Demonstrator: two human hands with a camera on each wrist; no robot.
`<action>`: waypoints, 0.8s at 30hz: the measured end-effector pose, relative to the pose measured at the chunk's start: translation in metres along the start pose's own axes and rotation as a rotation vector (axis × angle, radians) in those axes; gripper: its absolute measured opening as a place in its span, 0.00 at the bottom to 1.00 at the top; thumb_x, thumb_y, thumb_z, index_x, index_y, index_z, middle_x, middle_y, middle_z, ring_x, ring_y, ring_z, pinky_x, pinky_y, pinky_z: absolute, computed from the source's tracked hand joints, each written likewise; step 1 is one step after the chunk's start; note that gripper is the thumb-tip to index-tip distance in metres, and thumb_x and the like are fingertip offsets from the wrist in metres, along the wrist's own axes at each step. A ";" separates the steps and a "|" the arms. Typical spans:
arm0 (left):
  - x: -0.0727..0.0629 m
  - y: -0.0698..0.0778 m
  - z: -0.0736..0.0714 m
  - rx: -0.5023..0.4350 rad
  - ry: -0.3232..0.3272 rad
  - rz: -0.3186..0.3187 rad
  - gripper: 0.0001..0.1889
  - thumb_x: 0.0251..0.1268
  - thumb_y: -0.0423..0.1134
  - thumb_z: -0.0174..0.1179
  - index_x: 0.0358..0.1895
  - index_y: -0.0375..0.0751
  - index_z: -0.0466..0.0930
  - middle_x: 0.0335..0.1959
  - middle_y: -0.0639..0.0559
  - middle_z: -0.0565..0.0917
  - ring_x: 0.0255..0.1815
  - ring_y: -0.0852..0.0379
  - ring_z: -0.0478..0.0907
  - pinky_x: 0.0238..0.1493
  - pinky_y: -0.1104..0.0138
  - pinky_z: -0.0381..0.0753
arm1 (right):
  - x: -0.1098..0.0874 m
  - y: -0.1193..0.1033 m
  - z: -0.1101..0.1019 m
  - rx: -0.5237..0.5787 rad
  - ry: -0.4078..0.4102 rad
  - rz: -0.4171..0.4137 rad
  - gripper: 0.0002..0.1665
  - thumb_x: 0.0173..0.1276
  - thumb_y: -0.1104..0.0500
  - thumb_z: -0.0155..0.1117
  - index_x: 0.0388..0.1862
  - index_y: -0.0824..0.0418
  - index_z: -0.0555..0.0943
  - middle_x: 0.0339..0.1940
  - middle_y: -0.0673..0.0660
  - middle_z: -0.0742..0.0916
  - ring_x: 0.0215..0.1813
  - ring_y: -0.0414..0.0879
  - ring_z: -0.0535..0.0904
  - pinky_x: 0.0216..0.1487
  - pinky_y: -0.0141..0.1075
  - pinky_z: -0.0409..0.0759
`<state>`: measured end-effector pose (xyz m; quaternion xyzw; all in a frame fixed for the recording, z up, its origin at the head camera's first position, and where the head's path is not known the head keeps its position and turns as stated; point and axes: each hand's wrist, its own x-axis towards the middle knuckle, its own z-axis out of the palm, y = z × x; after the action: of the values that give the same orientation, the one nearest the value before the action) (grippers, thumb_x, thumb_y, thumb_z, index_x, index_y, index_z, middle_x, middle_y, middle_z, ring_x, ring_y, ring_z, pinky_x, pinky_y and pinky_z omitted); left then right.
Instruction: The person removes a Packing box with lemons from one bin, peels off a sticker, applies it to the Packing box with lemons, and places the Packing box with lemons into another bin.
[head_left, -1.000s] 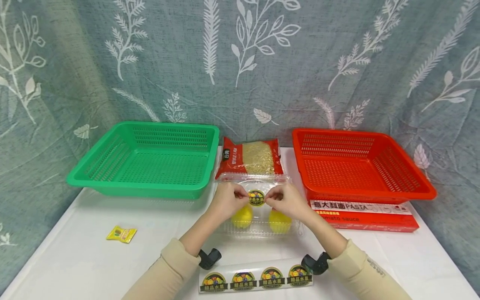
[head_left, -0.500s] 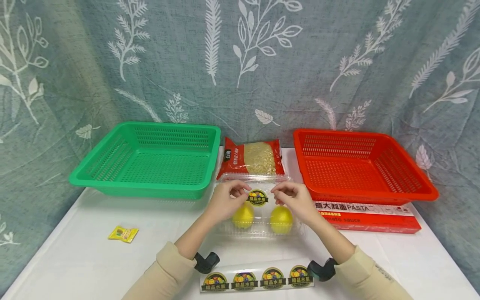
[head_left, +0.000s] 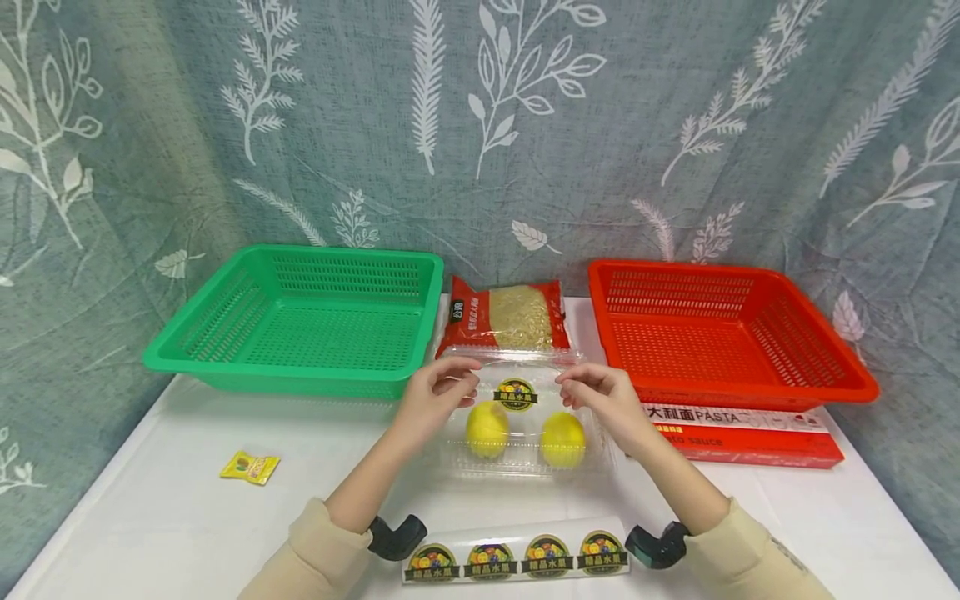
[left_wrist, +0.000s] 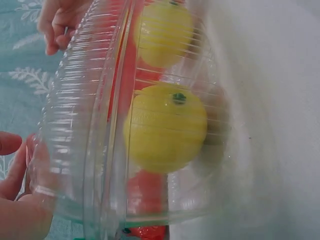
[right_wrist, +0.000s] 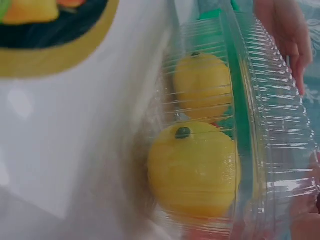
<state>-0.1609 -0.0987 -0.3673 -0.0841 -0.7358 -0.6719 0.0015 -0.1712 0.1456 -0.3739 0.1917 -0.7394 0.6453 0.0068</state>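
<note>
A clear plastic clamshell box (head_left: 525, 462) stands in the middle of the table. Two yellow lemon-like fruits (head_left: 487, 429) show through it, each with a green stem spot in the wrist views. On its lid lies a round black and gold fruit sticker (head_left: 516, 394). My left hand (head_left: 431, 404) is at the lid's left side, its fingers loosely bent and holding nothing. Opposite it, my right hand (head_left: 603, 404) is at the right side, likewise holding nothing. Whether either hand touches the lid I cannot tell.
A green basket (head_left: 300, 379) is back left and a red basket (head_left: 750, 392) back right, by a pasta box (head_left: 750, 446). Behind the clamshell lies a red food bag (head_left: 517, 317). A sticker strip (head_left: 517, 558) lies in front; a yellow packet (head_left: 250, 468) lies left.
My hands have drawn apart from the sticker, the left one leftward and the right one rightward. Their fingertips no longer meet its edges, and it stays on the lid.
</note>
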 end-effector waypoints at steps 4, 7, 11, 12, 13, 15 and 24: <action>-0.005 0.001 -0.006 -0.003 0.012 -0.016 0.12 0.62 0.28 0.55 0.49 0.28 0.75 0.39 0.37 0.77 0.34 0.53 0.78 0.39 0.66 0.81 | -0.004 -0.001 -0.002 -0.010 0.006 0.007 0.11 0.63 0.69 0.55 0.39 0.81 0.75 0.25 0.50 0.82 0.27 0.40 0.78 0.32 0.30 0.79; -0.009 0.002 -0.010 0.000 0.022 -0.031 0.13 0.62 0.28 0.55 0.50 0.30 0.75 0.40 0.36 0.76 0.35 0.54 0.78 0.39 0.66 0.80 | -0.006 -0.002 -0.003 -0.015 0.005 0.000 0.12 0.64 0.69 0.55 0.40 0.81 0.75 0.26 0.49 0.83 0.28 0.41 0.79 0.32 0.31 0.80; -0.013 0.002 -0.015 -0.002 0.025 -0.039 0.14 0.63 0.28 0.54 0.52 0.30 0.74 0.43 0.34 0.76 0.35 0.58 0.78 0.41 0.67 0.80 | -0.008 -0.003 -0.004 -0.007 -0.002 -0.009 0.14 0.64 0.69 0.56 0.42 0.82 0.73 0.28 0.48 0.84 0.30 0.41 0.80 0.33 0.33 0.80; -0.014 0.002 -0.016 -0.001 0.023 -0.036 0.15 0.63 0.27 0.54 0.53 0.30 0.74 0.44 0.33 0.76 0.36 0.58 0.78 0.41 0.67 0.80 | -0.009 -0.004 -0.004 -0.005 -0.001 -0.011 0.14 0.64 0.69 0.56 0.42 0.82 0.73 0.29 0.48 0.84 0.30 0.41 0.80 0.33 0.33 0.81; -0.015 0.002 -0.018 -0.002 0.023 -0.035 0.15 0.63 0.27 0.53 0.53 0.30 0.74 0.44 0.33 0.76 0.37 0.57 0.78 0.42 0.67 0.80 | -0.009 -0.004 -0.005 -0.003 -0.001 -0.011 0.14 0.64 0.69 0.56 0.42 0.82 0.73 0.29 0.48 0.85 0.31 0.41 0.80 0.33 0.33 0.81; -0.018 0.002 -0.020 0.001 0.023 -0.036 0.16 0.63 0.27 0.52 0.54 0.31 0.73 0.45 0.33 0.76 0.40 0.54 0.78 0.43 0.67 0.79 | -0.011 -0.005 -0.006 -0.006 0.001 -0.009 0.14 0.64 0.69 0.56 0.43 0.82 0.74 0.30 0.48 0.85 0.32 0.41 0.80 0.34 0.33 0.81; -0.027 0.000 -0.025 0.138 0.036 -0.003 0.16 0.62 0.30 0.56 0.53 0.33 0.75 0.48 0.39 0.78 0.47 0.49 0.76 0.46 0.70 0.76 | -0.016 -0.008 -0.012 -0.003 0.014 -0.019 0.13 0.64 0.70 0.56 0.43 0.81 0.74 0.31 0.45 0.85 0.33 0.39 0.80 0.35 0.32 0.80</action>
<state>-0.1375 -0.1270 -0.3676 -0.0706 -0.7803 -0.6211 0.0196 -0.1565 0.1610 -0.3682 0.1939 -0.7385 0.6454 0.0184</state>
